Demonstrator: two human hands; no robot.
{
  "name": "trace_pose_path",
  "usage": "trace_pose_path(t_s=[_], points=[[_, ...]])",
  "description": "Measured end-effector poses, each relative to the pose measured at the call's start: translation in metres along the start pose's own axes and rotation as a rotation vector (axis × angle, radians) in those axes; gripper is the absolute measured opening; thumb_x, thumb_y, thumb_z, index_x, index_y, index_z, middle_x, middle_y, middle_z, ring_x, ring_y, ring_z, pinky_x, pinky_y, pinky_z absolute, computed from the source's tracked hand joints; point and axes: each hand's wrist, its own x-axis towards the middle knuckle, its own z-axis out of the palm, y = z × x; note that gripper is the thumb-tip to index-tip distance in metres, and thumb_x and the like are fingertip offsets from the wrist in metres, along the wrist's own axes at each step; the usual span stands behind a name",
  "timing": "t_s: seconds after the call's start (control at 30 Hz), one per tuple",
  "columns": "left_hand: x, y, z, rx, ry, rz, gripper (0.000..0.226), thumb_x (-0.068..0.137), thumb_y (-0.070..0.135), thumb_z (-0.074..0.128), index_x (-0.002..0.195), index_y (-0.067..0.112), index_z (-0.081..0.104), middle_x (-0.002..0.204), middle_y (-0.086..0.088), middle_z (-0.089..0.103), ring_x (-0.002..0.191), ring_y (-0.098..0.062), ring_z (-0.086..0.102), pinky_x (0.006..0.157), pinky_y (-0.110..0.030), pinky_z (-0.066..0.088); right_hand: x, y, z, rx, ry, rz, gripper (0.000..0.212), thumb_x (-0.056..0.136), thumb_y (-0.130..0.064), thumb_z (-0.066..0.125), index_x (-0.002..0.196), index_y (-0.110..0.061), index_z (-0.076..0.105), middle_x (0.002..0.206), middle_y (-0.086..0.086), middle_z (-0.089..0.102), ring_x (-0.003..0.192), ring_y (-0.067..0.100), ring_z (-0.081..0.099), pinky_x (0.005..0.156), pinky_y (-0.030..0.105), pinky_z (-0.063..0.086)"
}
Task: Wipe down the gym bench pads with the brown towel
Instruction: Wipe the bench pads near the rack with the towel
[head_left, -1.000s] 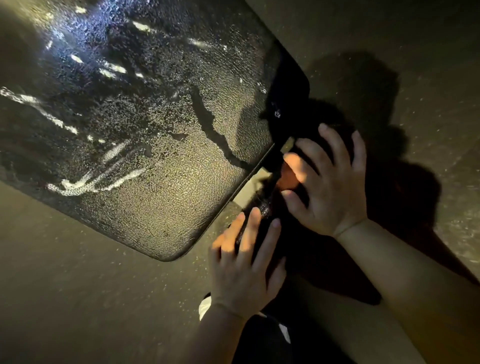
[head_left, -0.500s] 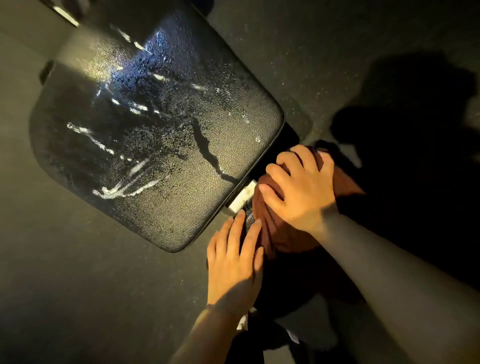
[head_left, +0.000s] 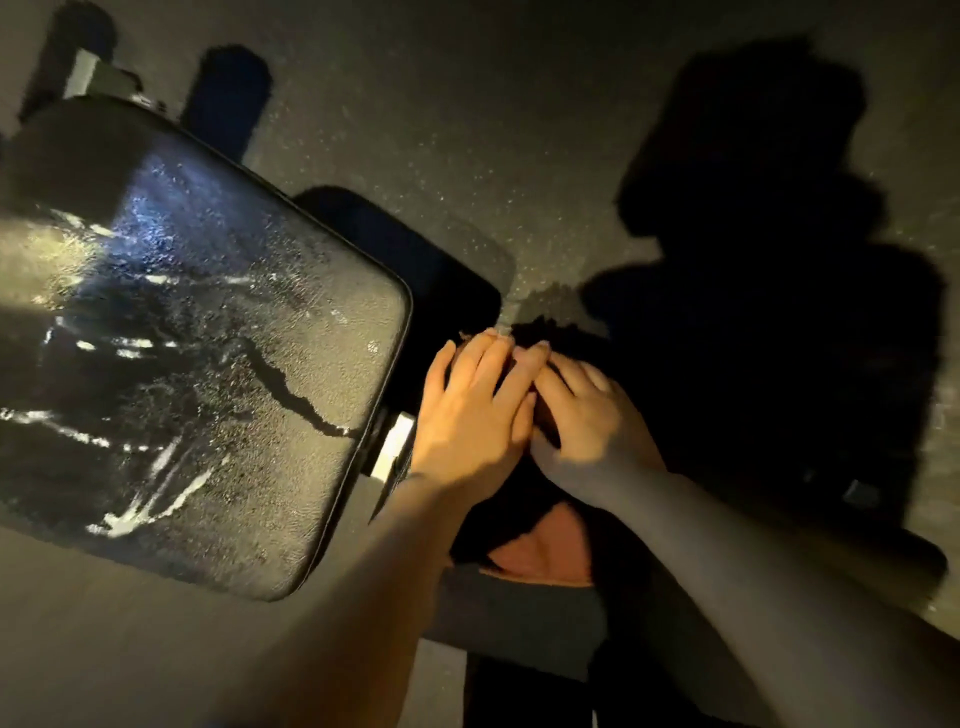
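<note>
The brown towel (head_left: 540, 551) lies under my hands, just right of the wet black bench pad (head_left: 197, 364), mostly in shadow; only a strip shows below my wrists. My left hand (head_left: 470, 415) has slid up from the pad's near corner to press flat beside my right hand (head_left: 582, 415), fingers overlapping; whether the right curls into the cloth I cannot tell

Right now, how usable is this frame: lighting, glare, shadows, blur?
Head view: dim, with one harsh warm light; glare on the wet bench pad; a deep shadow hides most of the brown towel under the left hand and right hand; edges slightly motion-blurred.
</note>
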Motion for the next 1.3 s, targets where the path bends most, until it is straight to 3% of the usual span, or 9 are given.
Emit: trace_pose_path(t_s=[0.1,0.27,0.37,0.5,0.67,0.9,1.07,1.2,1.3], points=[[0.01,-0.015,0.003,0.077,-0.038,0.098,0.051,0.094,0.036,0.043,0.137,0.013,0.055,0.126,-0.011,0.061,0.125,-0.033,0.049,0.112,-0.044,0.024,-0.003,0.0,-0.004,0.043,-0.024,0.137,0.073,0.09,-0.043,0.055,0.154,-0.031,0.021,0.158,-0.008,0.029,0.145,0.015,0.023,0.119,0.04,0.014],[0.01,-0.018,0.009,0.07,-0.01,0.112,0.05,0.095,0.038,0.042,0.131,0.009,0.061,0.126,-0.016,0.062,0.121,-0.032,0.043,0.107,-0.054,0.039,-0.013,-0.009,0.009,0.087,-0.056,0.318,0.07,0.089,-0.058,0.023,0.154,-0.043,0.002,0.163,-0.014,0.009,0.149,0.006,-0.006,0.12,0.052,-0.007],[0.01,-0.021,0.007,0.116,0.012,0.157,0.049,0.093,0.04,0.043,0.128,0.012,0.064,0.124,-0.013,0.064,0.12,-0.031,0.045,0.108,-0.05,0.029,-0.012,-0.012,0.007,0.14,-0.01,0.36,0.073,0.082,-0.06,0.008,0.153,-0.044,0.014,0.162,-0.012,0.012,0.15,0.008,-0.004,0.121,0.048,-0.003],[0.01,-0.023,0.009,0.138,0.024,0.179,0.049,0.092,0.042,0.044,0.13,0.016,0.062,0.124,-0.011,0.063,0.12,-0.031,0.047,0.102,-0.049,0.031,-0.027,-0.007,0.004,0.141,0.07,0.484,0.059,0.094,-0.053,0.024,0.15,-0.037,0.031,0.158,-0.006,0.025,0.147,0.016,0.018,0.118,0.039,0.015],[0.011,-0.025,0.01,0.154,0.017,0.2,0.048,0.091,0.044,0.043,0.133,0.021,0.05,0.123,-0.011,0.062,0.119,-0.03,0.047,0.098,-0.049,0.033,-0.057,0.023,0.002,0.166,0.131,0.545,0.049,0.096,-0.031,0.05,0.145,-0.032,0.046,0.142,0.0,0.048,0.131,0.024,0.043,0.102,0.043,0.039],[0.013,-0.022,0.007,0.141,0.016,0.19,0.047,0.091,0.042,0.043,0.13,0.018,0.053,0.121,-0.013,0.061,0.118,-0.031,0.046,0.096,-0.049,0.033,-0.037,0.053,-0.022,0.064,-0.046,0.45,0.052,0.095,-0.012,0.053,0.142,-0.033,0.046,0.135,-0.007,0.049,0.123,0.019,0.043,0.101,0.035,0.032],[0.012,-0.021,0.006,0.135,-0.026,0.173,0.047,0.091,0.042,0.043,0.13,0.018,0.052,0.123,-0.013,0.061,0.119,-0.032,0.044,0.1,-0.05,0.033,-0.045,0.031,-0.018,0.124,0.224,0.609,0.065,0.09,-0.011,0.058,0.149,-0.028,0.036,0.152,-0.001,0.032,0.139,0.023,0.032,0.112,0.041,0.03],[0.014,-0.019,0.003,0.127,-0.12,0.144,0.056,0.091,0.049,0.041,0.132,0.014,0.056,0.125,-0.016,0.06,0.121,-0.036,0.041,0.098,-0.053,0.043,-0.04,0.008,-0.006,0.199,-0.118,0.484,0.08,0.096,-0.021,0.051,0.156,-0.035,-0.001,0.164,-0.001,-0.003,0.151,0.021,-0.004,0.124,0.041,0.007],[0.014,-0.019,-0.001,0.18,-0.198,0.168,0.065,0.092,0.058,0.037,0.139,0.015,0.051,0.128,-0.019,0.057,0.122,-0.039,0.038,0.097,-0.058,0.046,-0.037,0.012,-0.019,0.19,-0.229,0.465,0.082,0.098,-0.024,0.051,0.155,-0.036,-0.007,0.164,0.0,-0.008,0.151,0.025,-0.008,0.124,0.044,0.006]])
